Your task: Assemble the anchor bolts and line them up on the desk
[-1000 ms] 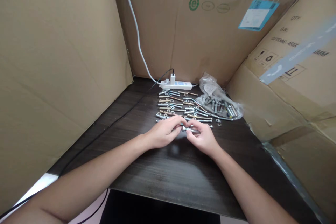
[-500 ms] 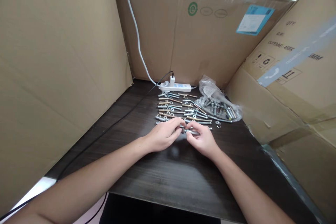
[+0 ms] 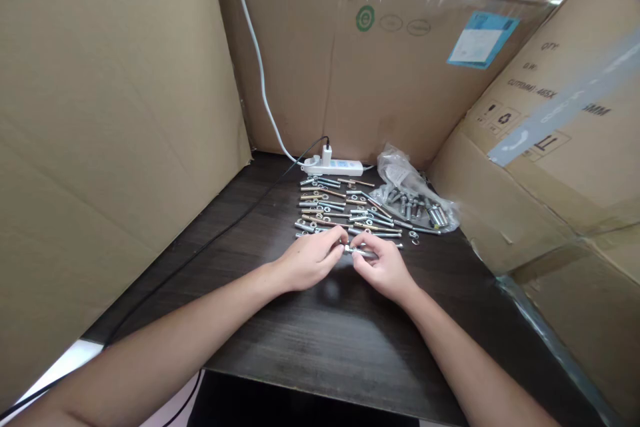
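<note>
Between my hands, just above the dark table, lies a silver anchor bolt [image 3: 369, 254] with a nut [image 3: 348, 249] at its left end. My right hand [image 3: 384, 263] grips the shank between thumb and fingers. My left hand [image 3: 315, 257] is closed in a pinch at the nut end, thumb and fingertips at the nut. Behind the hands, rows of silver and brass-coloured bolts [image 3: 327, 205] lie with loose washers and nuts among them. Part of the nearest row is hidden by my hands.
A clear plastic bag [image 3: 400, 170] of metal fittings sits at the back right. Behind the rows stands a white power strip [image 3: 340, 167] with a black cable [image 3: 215, 238] running across the table's left side. Cardboard walls [image 3: 290, 67] enclose the table [image 3: 320, 340] on three sides.
The nut on the bolt shows brighter and more fully, as if turned, and my left fingers have shifted slightly. My right hand keeps its grip. The view has moved slightly.
</note>
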{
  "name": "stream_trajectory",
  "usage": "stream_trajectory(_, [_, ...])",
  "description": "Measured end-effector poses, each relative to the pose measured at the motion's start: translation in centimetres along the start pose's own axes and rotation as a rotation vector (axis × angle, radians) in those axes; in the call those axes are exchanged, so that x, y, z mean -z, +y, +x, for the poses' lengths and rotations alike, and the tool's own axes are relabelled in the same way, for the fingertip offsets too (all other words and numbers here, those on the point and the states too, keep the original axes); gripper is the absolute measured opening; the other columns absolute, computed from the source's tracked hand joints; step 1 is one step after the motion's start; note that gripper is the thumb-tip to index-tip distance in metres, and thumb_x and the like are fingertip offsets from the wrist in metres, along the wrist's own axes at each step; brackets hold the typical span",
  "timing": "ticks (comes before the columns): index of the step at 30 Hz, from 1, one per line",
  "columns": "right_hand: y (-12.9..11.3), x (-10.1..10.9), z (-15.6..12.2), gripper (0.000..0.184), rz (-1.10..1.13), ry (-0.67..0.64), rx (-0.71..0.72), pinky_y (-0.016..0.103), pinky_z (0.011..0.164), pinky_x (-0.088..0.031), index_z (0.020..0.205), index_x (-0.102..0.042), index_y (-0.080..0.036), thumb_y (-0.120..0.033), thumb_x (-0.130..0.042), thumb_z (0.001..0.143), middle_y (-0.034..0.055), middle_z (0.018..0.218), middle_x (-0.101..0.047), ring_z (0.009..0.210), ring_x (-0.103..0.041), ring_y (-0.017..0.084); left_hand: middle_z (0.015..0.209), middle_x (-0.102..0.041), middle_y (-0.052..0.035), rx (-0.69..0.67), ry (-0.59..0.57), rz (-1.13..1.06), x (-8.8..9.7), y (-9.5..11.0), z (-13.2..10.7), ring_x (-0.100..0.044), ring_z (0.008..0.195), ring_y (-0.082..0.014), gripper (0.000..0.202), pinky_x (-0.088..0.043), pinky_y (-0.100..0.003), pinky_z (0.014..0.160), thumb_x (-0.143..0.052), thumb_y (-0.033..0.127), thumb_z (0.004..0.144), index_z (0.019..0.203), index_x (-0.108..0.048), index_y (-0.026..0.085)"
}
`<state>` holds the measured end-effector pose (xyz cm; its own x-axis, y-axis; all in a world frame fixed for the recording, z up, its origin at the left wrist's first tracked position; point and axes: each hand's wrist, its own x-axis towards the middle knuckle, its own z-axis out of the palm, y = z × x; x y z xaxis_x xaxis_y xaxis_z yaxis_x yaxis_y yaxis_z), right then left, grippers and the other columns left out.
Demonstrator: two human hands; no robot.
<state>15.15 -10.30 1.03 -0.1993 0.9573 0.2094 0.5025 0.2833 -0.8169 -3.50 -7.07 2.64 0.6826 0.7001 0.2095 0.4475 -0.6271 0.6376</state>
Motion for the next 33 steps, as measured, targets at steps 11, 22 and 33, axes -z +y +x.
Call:
stream_trajectory(11, [0.09,-0.20,-0.09,0.007,-0.009,-0.026,-0.003,0.019,0.044,-0.028,0.078,-0.056,-0.017,-0.023,-0.054,0.074,-0.0051,0.055,-0.045,0.045,-0.033,0.006,0.083,-0.058,-0.0003,-0.005,-0.073,-0.111,-0.04,-0.17,0.10,-0.052,0.076,-0.0141,0.020,-0.039,-0.024,0.071,-0.032,0.022,0.091,0.087,-0.051,0.018])
stream_trajectory(22, [-0.33,0.01,-0.02,0.007,-0.023,-0.016,0.011,0.019,0.044,-0.028,0.078,-0.056,-0.017,-0.022,-0.054,0.073,-0.0056,0.053,-0.044,0.045,-0.032,0.006,0.092,-0.058,-0.0005,0.014,-0.024,-0.243,-0.22,-0.06,0.03,-0.052,0.082,-0.0145,0.019,-0.038,-0.025,0.076,-0.035,0.019,0.087,0.097,-0.051,0.019])
stream_trajectory(33, [-0.56,-0.35,-0.20,0.008,0.003,-0.069,0.011,0.018,0.043,-0.028,0.080,-0.054,-0.017,-0.021,-0.055,0.073,-0.0065,0.054,-0.040,0.046,-0.031,0.006,0.055,-0.039,0.0041,0.152,-0.067,-0.577,-0.27,-0.55,0.58,-0.035,0.055,-0.0095,0.015,-0.027,-0.022,0.054,-0.041,0.020,0.077,0.062,-0.043,0.016])
